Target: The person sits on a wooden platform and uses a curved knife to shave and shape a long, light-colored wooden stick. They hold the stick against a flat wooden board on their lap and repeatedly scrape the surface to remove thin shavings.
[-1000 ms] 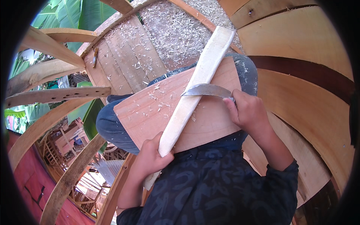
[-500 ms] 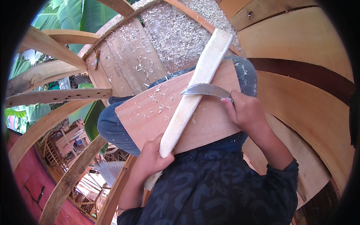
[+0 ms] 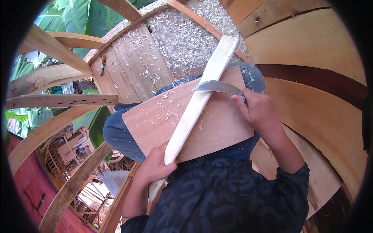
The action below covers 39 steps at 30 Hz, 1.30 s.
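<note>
Looks like you're mid-shave: R hand (image 3: 259,110) is wrapped round the handle of the knife (image 3: 219,86), blade lying across the stick (image 3: 192,112) to that hand's L; can't tell if the edge bites. L hand (image 3: 157,165) grips the stick nr its near end; most of it runs up and R from there, over the board (image 3: 229,120). Next stroke prob. calls for a firm L grip w/ fingers clear of the blade's path. Vs 0.5 s ago, knife + R hand are farther up the stick.
</note>
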Available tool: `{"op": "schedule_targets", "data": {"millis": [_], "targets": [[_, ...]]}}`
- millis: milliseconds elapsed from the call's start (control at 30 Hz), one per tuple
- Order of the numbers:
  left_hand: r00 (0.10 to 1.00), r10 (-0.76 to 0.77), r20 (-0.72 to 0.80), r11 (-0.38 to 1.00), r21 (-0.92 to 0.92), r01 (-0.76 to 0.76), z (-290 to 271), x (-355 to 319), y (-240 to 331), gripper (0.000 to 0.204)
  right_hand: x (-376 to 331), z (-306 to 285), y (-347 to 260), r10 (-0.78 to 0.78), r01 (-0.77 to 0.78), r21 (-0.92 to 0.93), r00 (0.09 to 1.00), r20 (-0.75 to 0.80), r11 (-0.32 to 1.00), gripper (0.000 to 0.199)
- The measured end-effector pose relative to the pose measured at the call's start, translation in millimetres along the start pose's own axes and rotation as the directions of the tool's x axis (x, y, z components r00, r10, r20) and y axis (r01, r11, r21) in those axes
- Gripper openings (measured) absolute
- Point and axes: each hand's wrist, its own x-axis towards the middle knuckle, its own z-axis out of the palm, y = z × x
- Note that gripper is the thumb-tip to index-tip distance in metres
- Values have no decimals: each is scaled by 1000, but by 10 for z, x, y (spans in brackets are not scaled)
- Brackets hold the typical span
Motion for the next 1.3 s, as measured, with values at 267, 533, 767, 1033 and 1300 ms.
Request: {"op": "schedule_targets", "data": {"millis": [267, 533, 767, 1033, 1300], "targets": [[996, -77, 50, 997, -28, 79, -57, 7, 64, 45, 191, 76, 299, 6, -14, -106, 997, -74, 994, 52], [999, -41, 31, 999, -6, 41, -15, 12, 8, 46, 129, -97, 268, 70, -72, -23, 994, -87, 997, 51], [1000, -15, -8, 1000, 17, 15, 17, 3, 26, 48, 55, 130, 126, -61, 60, -24, 997, -55, 998, 51], [999, 27, -45, 999, 35, -25, 44, 11, 12, 46, 221, 176, 317, 34, -46, -79, 989, -141, 996, 56], [998, 31, -58, 999, 11, -30, 92, 2, -121, 46, 122, -56, 139, 63, -71, -133, 996, -61, 989, 53]]}}
